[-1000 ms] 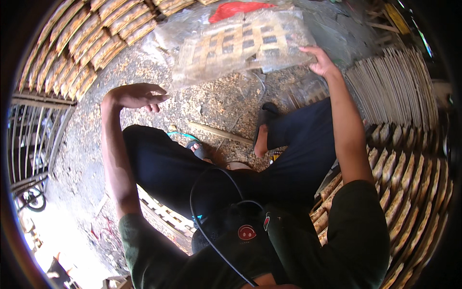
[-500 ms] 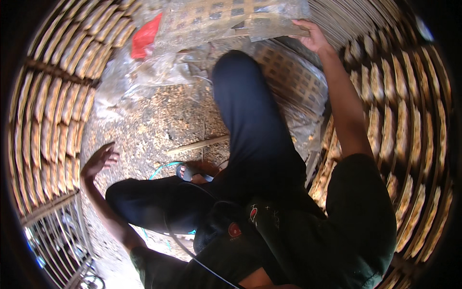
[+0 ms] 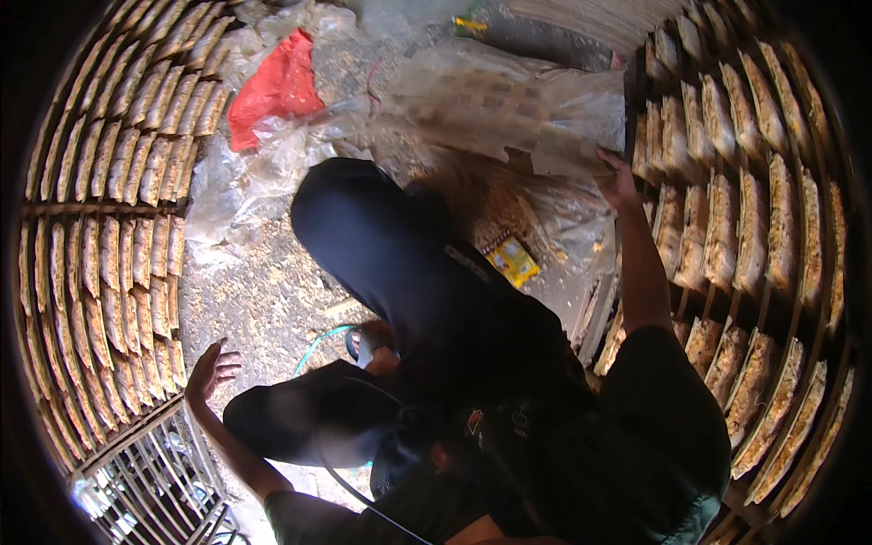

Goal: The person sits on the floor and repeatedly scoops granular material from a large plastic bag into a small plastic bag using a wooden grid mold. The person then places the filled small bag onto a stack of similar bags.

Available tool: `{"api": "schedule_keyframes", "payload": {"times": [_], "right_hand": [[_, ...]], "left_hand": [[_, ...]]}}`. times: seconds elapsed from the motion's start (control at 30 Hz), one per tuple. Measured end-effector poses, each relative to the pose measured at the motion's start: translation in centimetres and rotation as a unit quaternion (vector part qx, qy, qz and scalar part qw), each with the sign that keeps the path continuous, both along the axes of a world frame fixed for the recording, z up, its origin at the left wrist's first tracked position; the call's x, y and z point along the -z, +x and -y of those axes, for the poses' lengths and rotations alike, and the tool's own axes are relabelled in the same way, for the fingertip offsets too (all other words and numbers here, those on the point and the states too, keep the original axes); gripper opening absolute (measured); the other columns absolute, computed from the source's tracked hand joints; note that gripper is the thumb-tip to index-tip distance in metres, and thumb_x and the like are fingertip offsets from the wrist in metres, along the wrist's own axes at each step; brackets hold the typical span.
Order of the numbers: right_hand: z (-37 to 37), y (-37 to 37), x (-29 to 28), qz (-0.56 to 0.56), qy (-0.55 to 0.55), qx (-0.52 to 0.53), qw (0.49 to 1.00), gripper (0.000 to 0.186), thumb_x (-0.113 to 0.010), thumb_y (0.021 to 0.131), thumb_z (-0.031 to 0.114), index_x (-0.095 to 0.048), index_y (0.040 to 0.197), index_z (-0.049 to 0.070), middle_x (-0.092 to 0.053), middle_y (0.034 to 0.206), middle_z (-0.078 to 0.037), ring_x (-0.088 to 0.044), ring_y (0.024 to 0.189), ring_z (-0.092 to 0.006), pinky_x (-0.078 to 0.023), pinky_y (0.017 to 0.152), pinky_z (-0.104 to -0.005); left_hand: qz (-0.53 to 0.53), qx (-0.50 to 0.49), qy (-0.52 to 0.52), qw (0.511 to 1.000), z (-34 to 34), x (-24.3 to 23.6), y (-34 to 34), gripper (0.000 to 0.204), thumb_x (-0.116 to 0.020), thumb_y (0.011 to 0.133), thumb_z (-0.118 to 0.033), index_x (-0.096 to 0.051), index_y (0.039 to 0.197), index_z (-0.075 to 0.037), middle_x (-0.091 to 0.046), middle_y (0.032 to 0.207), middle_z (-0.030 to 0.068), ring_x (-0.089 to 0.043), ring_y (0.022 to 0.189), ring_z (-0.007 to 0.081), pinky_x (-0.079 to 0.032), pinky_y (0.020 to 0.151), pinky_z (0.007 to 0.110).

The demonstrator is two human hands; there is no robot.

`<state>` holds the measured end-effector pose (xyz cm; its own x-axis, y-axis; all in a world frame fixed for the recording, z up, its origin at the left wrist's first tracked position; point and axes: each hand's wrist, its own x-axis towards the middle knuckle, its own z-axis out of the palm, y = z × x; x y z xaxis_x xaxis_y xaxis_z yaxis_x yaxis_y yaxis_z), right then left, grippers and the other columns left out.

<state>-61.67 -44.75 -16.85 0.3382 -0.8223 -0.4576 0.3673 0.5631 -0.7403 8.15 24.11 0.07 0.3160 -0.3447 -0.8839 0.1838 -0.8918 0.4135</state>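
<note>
right hand (image 3: 619,184) at plastic sheet (image 3: 586,100), grip unclear, lattice (image 3: 495,94) clouded

This is serving as a workshop or production shed, not a home. Racked slabs (image 3: 109,291), rough & brownish, are filling the L side of the frame; more slabs (image 3: 754,218) are crowding the R side, row on row. Bits are littering the rough floor (image 3: 254,291), mid-L. Dusty plastic sheeting (image 3: 581,123) is spreading across top ctr; a red sheet (image 3: 277,91) is lying upper L. Lower L, light's coming thru a slatted frame (image 3: 159,463), poss. from outdoors, tho glare's hiding detail.
</note>
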Motion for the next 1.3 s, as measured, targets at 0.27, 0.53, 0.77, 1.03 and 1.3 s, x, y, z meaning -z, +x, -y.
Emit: {"api": "schedule_keyframes", "payload": {"times": [0.27,0.53,0.77,1.03,1.3], "right_hand": [[-2.0,-3.2,6.6,-0.02,0.022,0.031,0.999,0.036,-0.072,0.089,0.02,-0.066,0.123,0.009,-0.065,0.125,-0.005,-0.061,0.113,-0.0224,-0.048,0.097,-0.0409],[2.6,-5.1,5.5,-0.146,0.071,0.053,0.985,0.048,-0.075,0.091,0.037,-0.059,0.13,0.015,-0.066,0.115,-0.005,-0.067,0.085,-0.0182,-0.053,0.06,-0.0255],[3.2,-5.2,6.1,-0.177,0.192,0.068,0.963,0.056,-0.077,0.089,0.042,-0.055,0.133,0.014,-0.063,0.118,-0.011,-0.067,0.086,-0.0241,-0.056,0.064,-0.0288],[3.7,-4.6,10.6,-0.655,-0.297,-0.063,0.692,0.047,-0.072,0.084,0.021,-0.058,0.128,0.01,-0.063,0.122,-0.017,-0.06,0.112,-0.0302,-0.051,0.091,-0.0419],[-0.7,11.2,10.2,-0.582,-0.492,-0.278,0.585,0.043,-0.077,0.075,0.016,-0.061,0.114,0.005,-0.056,0.131,-0.023,-0.055,0.121,-0.0415,-0.046,0.099,-0.0486]], "left_hand": [[-0.01,-0.055,0.062,0.997,-1.7,-0.8,-1.2,0.068,-0.046,0.101,-0.06,-0.032,0.156,-0.023,-0.057,0.141,0.0159,-0.06,0.12,0.0346,-0.045,0.1,0.056],[0.012,-0.065,0.038,0.997,0.4,-2.2,-2.5,0.062,-0.043,0.105,-0.054,-0.033,0.155,-0.019,-0.056,0.141,0.0171,-0.062,0.118,0.0351,-0.047,0.099,0.054],[0.008,-0.063,0.022,0.998,-0.3,-3.7,-3.3,0.064,-0.043,0.105,-0.053,-0.031,0.157,-0.017,-0.057,0.14,0.0164,-0.062,0.117,0.0329,-0.048,0.098,0.052],[0.003,-0.049,0.055,0.997,1.1,-1.7,-4.6,0.064,-0.044,0.104,-0.056,-0.034,0.155,-0.019,-0.059,0.137,0.0141,-0.063,0.114,0.0325,-0.048,0.096,0.051],[0.008,-0.052,0.031,0.998,0.8,-2.5,-4.0,0.068,-0.048,0.102,-0.055,-0.033,0.156,-0.016,-0.058,0.136,0.0157,-0.062,0.112,0.0303,-0.048,0.094,0.05]]}}
